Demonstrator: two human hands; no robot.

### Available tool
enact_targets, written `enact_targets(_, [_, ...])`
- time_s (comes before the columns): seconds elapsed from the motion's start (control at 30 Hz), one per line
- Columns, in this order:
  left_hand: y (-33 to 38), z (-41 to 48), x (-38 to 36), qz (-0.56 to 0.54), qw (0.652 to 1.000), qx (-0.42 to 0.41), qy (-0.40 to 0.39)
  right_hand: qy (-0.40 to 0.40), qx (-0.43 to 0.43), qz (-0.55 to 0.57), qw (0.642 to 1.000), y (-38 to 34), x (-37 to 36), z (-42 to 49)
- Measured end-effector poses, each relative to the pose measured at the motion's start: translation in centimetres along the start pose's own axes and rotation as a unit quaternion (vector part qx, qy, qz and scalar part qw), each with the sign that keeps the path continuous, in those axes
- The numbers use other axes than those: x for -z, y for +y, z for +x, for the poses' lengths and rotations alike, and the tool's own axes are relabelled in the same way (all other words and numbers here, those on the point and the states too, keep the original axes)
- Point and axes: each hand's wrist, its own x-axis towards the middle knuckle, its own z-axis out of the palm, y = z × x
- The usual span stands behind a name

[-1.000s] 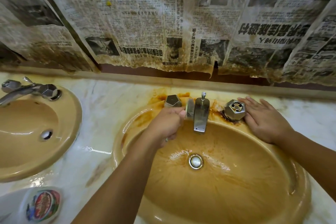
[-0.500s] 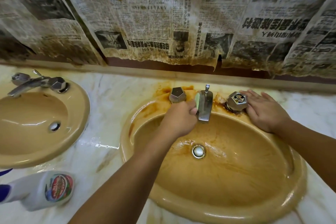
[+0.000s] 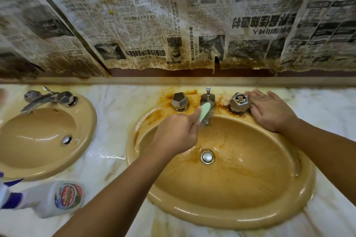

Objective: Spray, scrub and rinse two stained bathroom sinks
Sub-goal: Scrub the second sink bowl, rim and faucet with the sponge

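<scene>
Left grip [image 3: 173, 134] is clamped round a green brush [image 3: 204, 110], its head pressed on the spout [image 3: 209, 102] at the back of the sink [image 3: 250, 215]. Right grip [image 3: 269, 111] lies flat with straight fingers on the sink's back right rim, holding nothing.

Big stuff first. Stained newspaper [image 3: 154, 25] covers the wall behind the sink. The marble table [image 3: 119, 106] has orange streaks at the sink's back left. The sink itself is rusty brown all through the bowl, so I'd say we're mid-scrub and nowhere near rinsing. The left sink [image 3: 90, 121] looks a lot cleaner. A spray bottle [image 3: 52, 198] lies on its side, front left of the sink. Two knobs sit on the sink's back rim, left knob [image 3: 179, 101] and right knob [image 3: 239, 102].

What I'd worry about:
- The spout is slick, so the brush could skid off and knuckles hit the left knob.
- Hard strokes could flick brown gunk onto the table or paper.
- The right grip is right up against the right knob, so a nudge might start the water early.
</scene>
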Motion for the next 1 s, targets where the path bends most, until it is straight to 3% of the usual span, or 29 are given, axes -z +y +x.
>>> enact_targets(0.17, [-1.4, 4.6, 0.7, -0.148, 0.979, 0.127, -0.053, 0.006, -0.004, -0.004, 1.000, 0.4, -0.5, 0.0])
enact_targets(0.3, [-1.6, 9.4, 2.5, -0.216, 0.957, 0.142, -0.129, 0.015, 0.000, 0.006, 1.000, 0.6, -0.4, 0.4])
enact_targets(0.47, [-1.9, 13.3, 2.7, -0.177, 0.953, 0.166, -0.181, 0.018, -0.004, 0.004, 1.000, 0.8, -0.9, 0.7])
enact_targets(0.6, [-3.1, 13.1, 3.1, -0.242, 0.929, 0.152, -0.235, 0.013, -0.009, -0.001, 1.000, 0.6, -0.7, 0.8])
enact_targets(0.8, [-1.9, 13.6, 2.1, -0.168, 0.966, 0.094, -0.173, 0.015, -0.024, -0.009, 1.000, 0.3, -0.7, 0.8])
enact_targets(0.9, [-2.9, 11.2, 2.4, -0.229, 0.954, 0.087, -0.173, 0.018, -0.043, -0.017, 0.999, 0.0, -0.6, 0.6])
enact_targets(1.0, [-3.5, 8.2, 1.8, -0.222, 0.960, 0.062, -0.158, 0.022, -0.068, -0.016, 0.997, -0.5, -0.6, 0.2])
